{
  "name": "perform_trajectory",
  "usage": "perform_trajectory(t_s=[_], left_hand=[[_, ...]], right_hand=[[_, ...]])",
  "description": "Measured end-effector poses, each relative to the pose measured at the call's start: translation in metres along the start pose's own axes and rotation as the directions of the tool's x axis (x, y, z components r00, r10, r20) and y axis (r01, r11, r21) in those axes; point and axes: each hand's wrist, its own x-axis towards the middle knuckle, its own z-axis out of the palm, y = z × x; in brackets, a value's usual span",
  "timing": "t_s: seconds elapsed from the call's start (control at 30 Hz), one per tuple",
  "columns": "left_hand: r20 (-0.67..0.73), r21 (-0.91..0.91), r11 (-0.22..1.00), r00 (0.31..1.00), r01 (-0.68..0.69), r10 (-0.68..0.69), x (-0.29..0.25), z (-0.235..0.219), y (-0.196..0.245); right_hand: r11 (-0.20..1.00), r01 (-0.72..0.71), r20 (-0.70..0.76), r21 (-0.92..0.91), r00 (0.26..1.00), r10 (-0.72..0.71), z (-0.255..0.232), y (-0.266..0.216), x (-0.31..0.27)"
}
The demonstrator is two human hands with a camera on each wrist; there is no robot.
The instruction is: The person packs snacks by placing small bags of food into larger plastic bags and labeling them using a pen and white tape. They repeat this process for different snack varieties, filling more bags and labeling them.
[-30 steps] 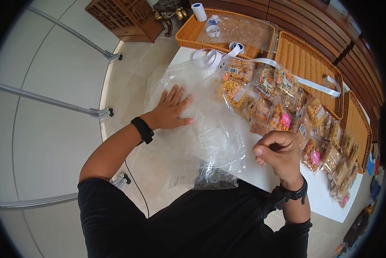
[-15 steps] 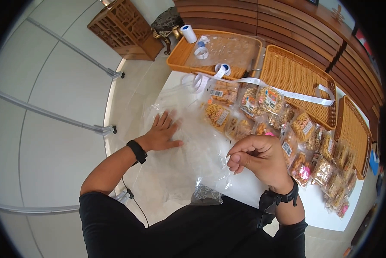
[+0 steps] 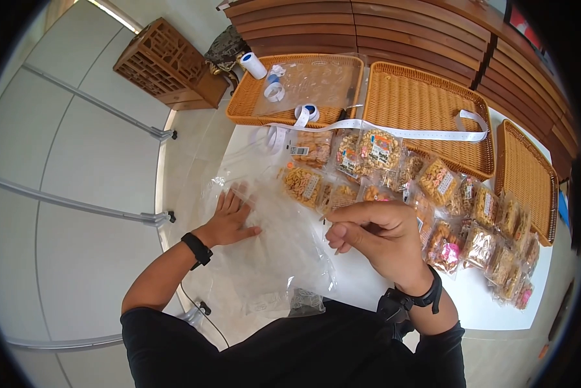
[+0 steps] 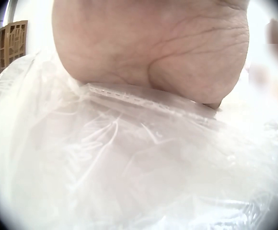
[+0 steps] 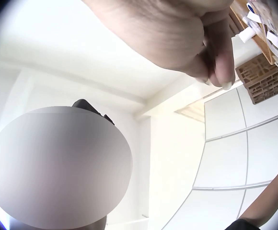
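Observation:
A large clear plastic bag (image 3: 271, 258) lies spread and wrinkled over the near left part of the white table (image 3: 497, 317), its lower end against the person's black shirt. The left hand (image 3: 229, 220) rests on it, palm down with fingers spread. In the left wrist view, the heel of the left palm (image 4: 153, 52) bears on the clear film (image 4: 129, 158) beside a dotted strip. Right of the bag, the right hand (image 3: 381, 242) is raised with thumb and forefinger brought together and the other fingers curled. No object shows between its fingertips.
Several clear snack packets (image 3: 439, 184) with labels cover the table's right half. Behind them stand three wicker trays, among them a middle tray (image 3: 426, 90). A white label strip (image 3: 400, 134) runs along them. Label rolls (image 3: 255, 66) sit in the left tray (image 3: 242, 107).
The head view has shifted, so the trays and packets sit further left. The right hand has moved left toward the bag's right edge. The left hand stays flat on the bag.

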Motion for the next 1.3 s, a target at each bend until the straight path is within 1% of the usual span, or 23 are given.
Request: perform_trajectory(t_s=[0.07,0.17,0.27,0.37,0.47,0.57,0.67,0.77,0.8,0.83,0.87,0.97,1.03,1.13,1.2,1.23,1.3], left_hand=[[-0.012,-0.004,1.000,1.000,0.001,-0.001,0.001,0.001,0.000],[-0.011,-0.014,1.000,1.000,-0.006,0.005,0.000,-0.001,0.001],[-0.030,-0.012,1.000,0.999,-0.016,0.016,-0.001,-0.001,0.001],[-0.075,-0.012,0.999,0.997,-0.035,0.034,-0.001,0.002,0.000],[-0.114,0.015,0.998,0.992,-0.058,0.059,-0.001,0.007,-0.004],[-0.158,0.027,0.996,0.984,-0.081,0.084,0.000,0.012,-0.007],[-0.100,-0.006,0.998,0.993,-0.062,0.061,-0.002,0.004,-0.004],[-0.090,-0.032,0.998,0.994,-0.061,0.058,-0.001,0.006,-0.006],[-0.088,-0.041,0.997,0.994,-0.061,0.057,-0.001,0.007,-0.006],[-0.085,-0.049,0.997,0.995,-0.060,0.056,-0.001,0.006,-0.006],[-0.080,-0.056,0.997,0.995,-0.059,0.055,-0.001,0.007,-0.007],[-0.149,-0.075,0.994,0.986,-0.085,0.073,-0.002,0.010,-0.008],[-0.152,-0.083,0.992,0.985,-0.090,0.076,-0.002,0.010,-0.009],[-0.158,-0.102,0.991,0.985,-0.092,0.075,-0.001,0.010,-0.008],[-0.168,-0.111,0.989,0.983,-0.095,0.075,-0.002,0.010,-0.008],[-0.176,-0.115,0.989,0.981,-0.098,0.077,-0.002,0.010,-0.008],[-0.186,-0.113,0.988,0.979,-0.106,0.084,-0.003,0.010,-0.008]], right_hand=[[1.000,-0.021,-0.050,0.012,0.998,0.022,0.001,0.001,0.001],[0.996,-0.021,-0.037,-0.083,0.999,0.018,-0.001,0.002,0.003],[0.994,-0.040,-0.033,-0.105,0.999,0.037,-0.006,0.002,0.003],[0.991,0.006,-0.092,-0.130,0.996,-0.018,-0.010,0.000,0.001],[0.994,0.052,-0.214,-0.099,0.974,-0.073,-0.016,-0.007,0.001],[0.967,0.058,-0.298,-0.249,0.945,-0.134,-0.015,-0.035,0.009],[0.892,0.071,-0.216,-0.447,0.959,-0.185,-0.021,-0.070,0.037],[0.771,0.015,-0.172,-0.636,0.972,-0.161,-0.031,-0.094,0.085],[0.742,-0.040,-0.218,-0.669,0.965,-0.145,-0.032,-0.097,0.101],[0.669,-0.046,-0.197,-0.742,0.969,-0.152,-0.045,-0.096,0.119],[0.623,-0.066,-0.205,-0.780,0.967,-0.154,-0.056,-0.094,0.137],[0.475,-0.162,-0.256,-0.865,0.957,-0.139,-0.096,-0.075,0.192],[0.384,-0.229,-0.286,-0.895,0.953,-0.098,-0.125,-0.054,0.223],[0.415,-0.360,-0.325,-0.836,0.933,0.155,-0.155,-0.023,0.255],[0.407,-0.321,-0.293,-0.855,0.947,0.131,-0.172,0.000,0.268],[0.406,-0.301,-0.276,-0.863,0.954,0.120,-0.172,0.007,0.273],[0.307,-0.237,-0.218,-0.922,0.971,0.095,-0.177,0.017,0.283]])
